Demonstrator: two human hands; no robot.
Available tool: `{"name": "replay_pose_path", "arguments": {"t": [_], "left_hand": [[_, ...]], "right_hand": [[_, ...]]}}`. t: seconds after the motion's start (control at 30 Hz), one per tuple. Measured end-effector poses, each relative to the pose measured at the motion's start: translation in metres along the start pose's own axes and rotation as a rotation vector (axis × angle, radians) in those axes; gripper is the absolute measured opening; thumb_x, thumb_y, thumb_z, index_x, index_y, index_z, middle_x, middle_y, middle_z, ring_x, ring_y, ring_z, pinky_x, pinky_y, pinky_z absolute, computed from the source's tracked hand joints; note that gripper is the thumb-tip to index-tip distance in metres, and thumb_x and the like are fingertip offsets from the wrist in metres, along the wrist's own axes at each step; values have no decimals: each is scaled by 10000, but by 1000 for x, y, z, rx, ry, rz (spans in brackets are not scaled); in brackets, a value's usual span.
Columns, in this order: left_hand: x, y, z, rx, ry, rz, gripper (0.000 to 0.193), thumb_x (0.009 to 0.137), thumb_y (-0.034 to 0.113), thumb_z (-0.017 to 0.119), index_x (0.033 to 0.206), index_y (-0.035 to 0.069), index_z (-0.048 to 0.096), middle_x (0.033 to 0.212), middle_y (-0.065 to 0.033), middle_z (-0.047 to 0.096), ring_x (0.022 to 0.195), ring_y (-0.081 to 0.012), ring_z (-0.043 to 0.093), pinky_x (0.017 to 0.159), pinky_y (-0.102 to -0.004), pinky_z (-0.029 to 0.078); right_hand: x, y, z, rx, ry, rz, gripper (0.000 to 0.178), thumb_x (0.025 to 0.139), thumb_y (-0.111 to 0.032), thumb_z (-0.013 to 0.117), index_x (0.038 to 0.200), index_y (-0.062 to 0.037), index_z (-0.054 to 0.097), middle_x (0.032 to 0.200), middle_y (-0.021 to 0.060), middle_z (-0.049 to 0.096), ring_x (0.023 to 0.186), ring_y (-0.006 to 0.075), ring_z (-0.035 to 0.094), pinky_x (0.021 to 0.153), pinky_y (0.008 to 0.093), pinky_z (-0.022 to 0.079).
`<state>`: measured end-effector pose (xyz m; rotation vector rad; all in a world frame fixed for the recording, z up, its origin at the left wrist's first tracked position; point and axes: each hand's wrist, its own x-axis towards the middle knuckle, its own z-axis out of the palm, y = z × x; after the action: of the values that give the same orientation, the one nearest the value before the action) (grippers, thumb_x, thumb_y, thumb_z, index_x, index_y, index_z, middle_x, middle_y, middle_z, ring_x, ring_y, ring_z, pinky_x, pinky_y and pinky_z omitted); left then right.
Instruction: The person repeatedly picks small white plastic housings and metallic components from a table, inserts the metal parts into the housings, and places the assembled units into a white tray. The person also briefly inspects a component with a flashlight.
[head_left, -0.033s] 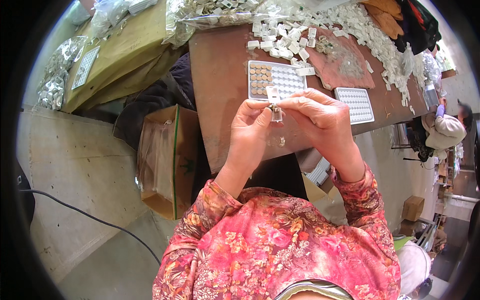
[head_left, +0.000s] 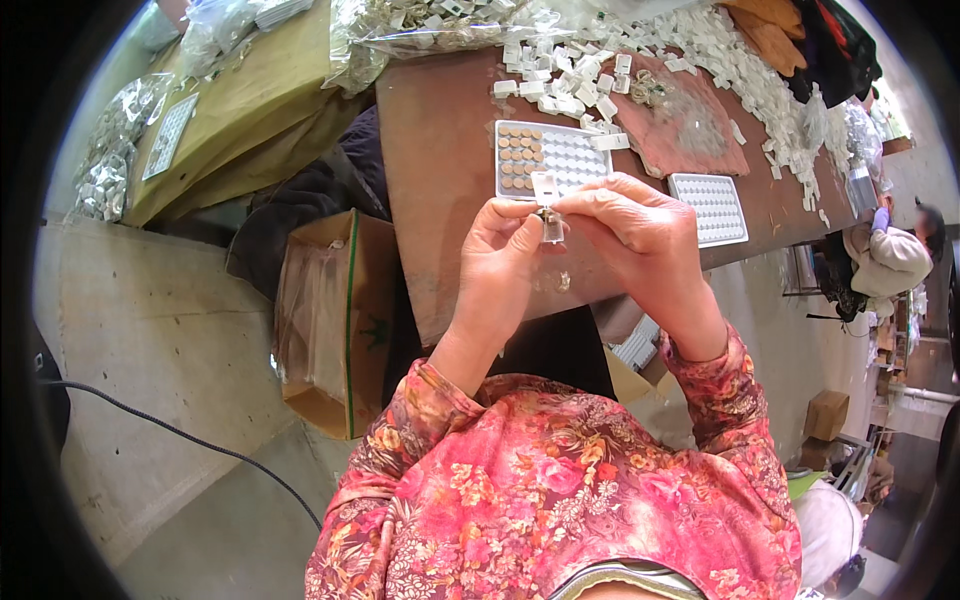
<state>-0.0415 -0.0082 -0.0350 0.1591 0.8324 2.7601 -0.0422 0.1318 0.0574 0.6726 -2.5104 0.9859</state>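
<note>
In the head view, holding a small box (head_left: 553, 233) up over the near part of the worktop (head_left: 430, 180), with its white flap (head_left: 545, 187) standing open. Gripping the box from its left side between the thumb and fingers of the left hand (head_left: 500, 262); pinching near the join with the fingers of the right hand (head_left: 645, 225), partly hiding the contact. Seems midway through close work at that join, judging by a tiny dark piece there, too small to identify. Probably calls next for a steady left grip and a light touch from the right.

Beyond the hands, see a white tray (head_left: 572, 152) with brown discs (head_left: 517, 156) in its left columns and a loose box (head_left: 608, 143) across its right edge. Note a second tray (head_left: 708, 210) near a reddish cloth (head_left: 665, 128), and a heap of pale boxes (head_left: 575, 82) farther back.

Around the room, note a carton (head_left: 372, 330) left of the worktop, a black cable (head_left: 180, 411) over the floor (head_left: 150, 310), and a person (head_left: 890, 265) well apart at right.
</note>
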Motion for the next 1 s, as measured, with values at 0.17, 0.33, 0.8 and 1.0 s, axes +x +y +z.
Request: {"name": "replay_pose_path", "arguments": {"t": [0.17,0.33,0.8,1.0], "left_hand": [[0,1,0,-17,2,-11,89,956,99,555,1035,60,557,1086,-69,622,946,-138,607,814,-325,526],[2,0,-2,-124,18,-17,125,959,110,552,1065,48,527,1057,-80,622,947,-150,609,823,-324,522],[3,-1,-5,-168,101,-11,183,968,139,541,1112,30,516,993,-152,614,871,-198,600,836,-332,513],[3,0,-5,-172,82,-24,159,951,109,565,1082,28,529,979,-103,627,889,-180,624,807,-306,524]], "right_hand": [[-1,6,9,22,24,-2,189,725,-18,699,903,-82,693,784,79,645,684,242,642,593,309,512],[-14,12,20,-263,114,-311,262,736,-28,696,989,-96,689,862,46,683,785,222,660,733,342,518],[-16,60,46,-401,86,114,81,762,-164,692,801,-93,689,791,58,632,829,271,609,740,377,479],[-6,50,41,-188,131,179,85,747,-116,721,819,-77,696,782,65,645,726,223,613,660,334,488]]}}
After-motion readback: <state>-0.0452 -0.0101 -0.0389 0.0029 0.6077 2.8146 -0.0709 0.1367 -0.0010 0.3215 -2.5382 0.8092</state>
